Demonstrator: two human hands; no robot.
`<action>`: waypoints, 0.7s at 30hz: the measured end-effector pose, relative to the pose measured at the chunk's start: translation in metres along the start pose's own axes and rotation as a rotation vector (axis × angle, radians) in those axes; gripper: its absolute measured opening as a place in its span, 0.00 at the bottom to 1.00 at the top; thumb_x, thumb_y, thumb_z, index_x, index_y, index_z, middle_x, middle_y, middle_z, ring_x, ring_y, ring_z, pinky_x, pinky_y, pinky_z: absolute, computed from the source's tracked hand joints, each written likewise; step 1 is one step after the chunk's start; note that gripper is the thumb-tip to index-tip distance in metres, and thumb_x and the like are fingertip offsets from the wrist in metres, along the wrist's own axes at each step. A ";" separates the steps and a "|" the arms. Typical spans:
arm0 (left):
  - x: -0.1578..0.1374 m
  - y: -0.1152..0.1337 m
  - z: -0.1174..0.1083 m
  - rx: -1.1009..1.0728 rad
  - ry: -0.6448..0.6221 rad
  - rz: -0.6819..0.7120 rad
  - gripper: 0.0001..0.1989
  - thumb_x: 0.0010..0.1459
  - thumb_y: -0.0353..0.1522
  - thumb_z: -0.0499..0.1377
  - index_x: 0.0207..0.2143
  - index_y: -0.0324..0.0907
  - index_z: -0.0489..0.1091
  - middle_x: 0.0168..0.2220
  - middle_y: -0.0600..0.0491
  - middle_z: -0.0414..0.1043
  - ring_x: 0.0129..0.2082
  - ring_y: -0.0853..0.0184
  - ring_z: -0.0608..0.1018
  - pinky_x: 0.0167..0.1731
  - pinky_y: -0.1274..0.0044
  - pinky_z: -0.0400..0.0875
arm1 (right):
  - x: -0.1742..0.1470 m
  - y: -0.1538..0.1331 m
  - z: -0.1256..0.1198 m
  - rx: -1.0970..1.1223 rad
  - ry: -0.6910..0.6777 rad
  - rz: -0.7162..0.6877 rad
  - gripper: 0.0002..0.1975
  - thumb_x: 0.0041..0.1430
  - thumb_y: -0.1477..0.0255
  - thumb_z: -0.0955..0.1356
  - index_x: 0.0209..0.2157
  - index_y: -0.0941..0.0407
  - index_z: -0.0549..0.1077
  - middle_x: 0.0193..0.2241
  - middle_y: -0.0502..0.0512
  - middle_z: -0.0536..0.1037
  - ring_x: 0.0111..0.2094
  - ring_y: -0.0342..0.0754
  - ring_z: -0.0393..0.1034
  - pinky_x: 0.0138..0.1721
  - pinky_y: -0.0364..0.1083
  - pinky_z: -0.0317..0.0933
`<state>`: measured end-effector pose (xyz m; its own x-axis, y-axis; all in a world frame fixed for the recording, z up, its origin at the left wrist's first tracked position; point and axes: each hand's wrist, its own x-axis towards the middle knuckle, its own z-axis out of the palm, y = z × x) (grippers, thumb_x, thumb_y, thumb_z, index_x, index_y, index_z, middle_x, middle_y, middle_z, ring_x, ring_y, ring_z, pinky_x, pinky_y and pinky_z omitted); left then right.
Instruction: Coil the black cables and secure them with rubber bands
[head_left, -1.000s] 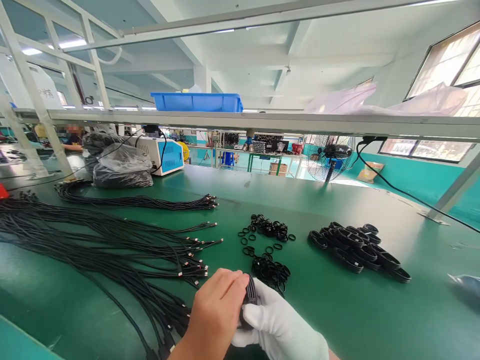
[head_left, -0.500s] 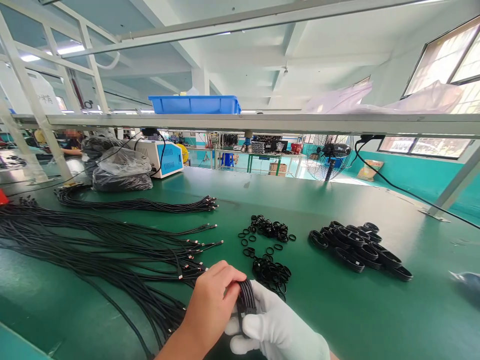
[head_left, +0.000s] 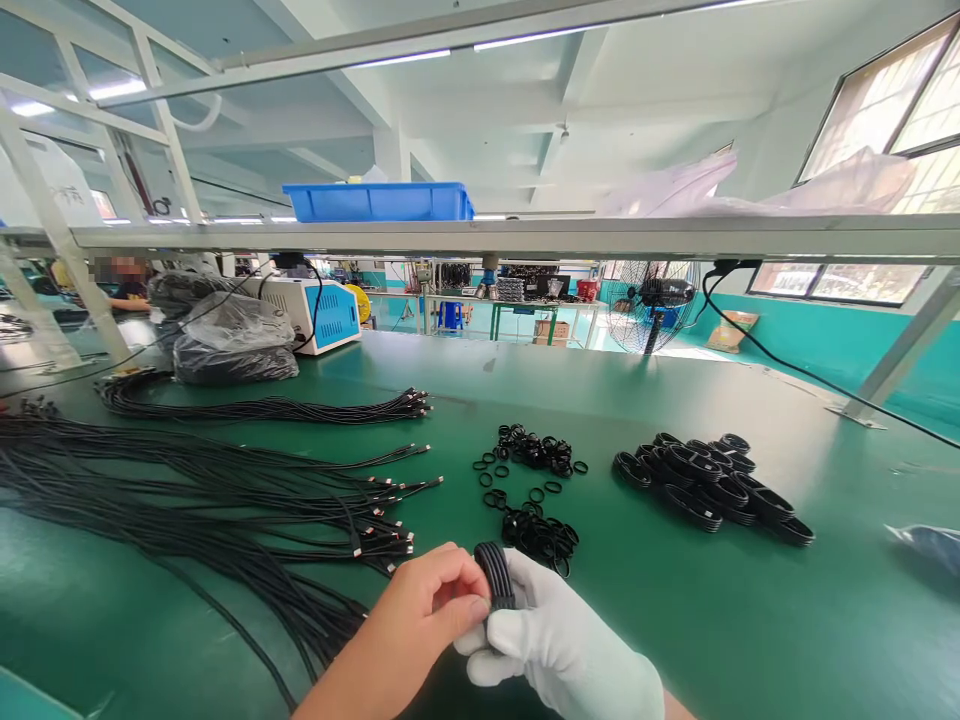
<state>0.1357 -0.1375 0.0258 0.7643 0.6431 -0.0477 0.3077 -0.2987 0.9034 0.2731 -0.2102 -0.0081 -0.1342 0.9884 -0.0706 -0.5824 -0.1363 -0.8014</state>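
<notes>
A coiled black cable (head_left: 495,573) is held at the front of the bench between my two hands. My right hand (head_left: 551,635), in a white glove, is closed around the coil from the right. My bare left hand (head_left: 431,615) pinches the coil's left side with thumb and fingers. The lower part of the coil is hidden behind the fingers. Just beyond my hands lie small black rings (head_left: 540,537) in a heap, with a second heap of black rings (head_left: 536,450) farther back. Long straight cables (head_left: 300,530) with light-tipped plugs spread to the left of my left hand.
Finished-looking cable coils (head_left: 705,480) are piled on the right of the green bench (head_left: 675,620). A plastic-wrapped bundle (head_left: 236,340) and a white-blue machine (head_left: 319,313) stand back left. Overhead, a shelf (head_left: 540,238) carries a blue tray (head_left: 379,203). A fan (head_left: 651,305) is at the back.
My left thumb has come down along the coil's left side, and the coil's loops have turned to face me more. The view has shifted slightly; the coil stays in both hands.
</notes>
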 end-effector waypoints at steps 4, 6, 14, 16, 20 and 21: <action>0.000 0.000 -0.005 0.010 0.027 0.005 0.07 0.54 0.32 0.54 0.25 0.42 0.68 0.26 0.58 0.64 0.27 0.70 0.65 0.29 0.79 0.59 | -0.002 0.000 -0.004 0.026 -0.070 0.007 0.22 0.43 0.67 0.74 0.39 0.60 0.69 0.32 0.54 0.71 0.32 0.43 0.68 0.32 0.43 0.61; 0.002 -0.004 -0.012 -0.043 0.088 0.005 0.08 0.56 0.35 0.53 0.31 0.43 0.70 0.30 0.55 0.69 0.32 0.67 0.69 0.33 0.78 0.62 | -0.004 -0.001 -0.007 0.144 -0.132 0.047 0.21 0.47 0.65 0.71 0.42 0.60 0.69 0.36 0.57 0.72 0.34 0.46 0.69 0.35 0.45 0.62; 0.012 -0.027 -0.019 -0.359 -0.161 0.124 0.21 0.47 0.38 0.63 0.45 0.44 0.71 0.43 0.50 0.71 0.46 0.59 0.70 0.48 0.71 0.63 | -0.007 0.005 -0.008 0.206 -0.210 0.224 0.25 0.50 0.59 0.65 0.44 0.62 0.69 0.39 0.60 0.74 0.31 0.48 0.73 0.32 0.44 0.63; 0.015 -0.030 -0.017 -0.292 -0.070 0.125 0.20 0.47 0.37 0.63 0.44 0.44 0.71 0.43 0.51 0.72 0.47 0.58 0.70 0.49 0.70 0.62 | -0.004 0.006 -0.006 0.072 -0.108 0.136 0.25 0.46 0.61 0.70 0.44 0.59 0.68 0.39 0.57 0.72 0.29 0.46 0.72 0.27 0.43 0.64; 0.016 -0.032 -0.014 -0.245 0.011 0.085 0.17 0.53 0.38 0.58 0.46 0.46 0.71 0.45 0.51 0.72 0.48 0.60 0.70 0.50 0.70 0.63 | 0.001 0.008 -0.005 -0.085 0.021 0.086 0.26 0.40 0.65 0.73 0.42 0.59 0.65 0.36 0.54 0.69 0.24 0.43 0.71 0.21 0.40 0.63; 0.016 -0.032 -0.013 -0.273 0.046 0.069 0.16 0.56 0.39 0.56 0.45 0.46 0.71 0.45 0.51 0.73 0.48 0.61 0.71 0.50 0.70 0.64 | 0.002 0.008 -0.005 -0.076 0.021 0.089 0.26 0.42 0.64 0.73 0.42 0.59 0.64 0.36 0.54 0.70 0.23 0.42 0.71 0.20 0.40 0.63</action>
<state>0.1308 -0.1085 0.0014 0.7494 0.6613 0.0317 0.0871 -0.1459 0.9855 0.2720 -0.2094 -0.0178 -0.1656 0.9740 -0.1549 -0.5061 -0.2187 -0.8343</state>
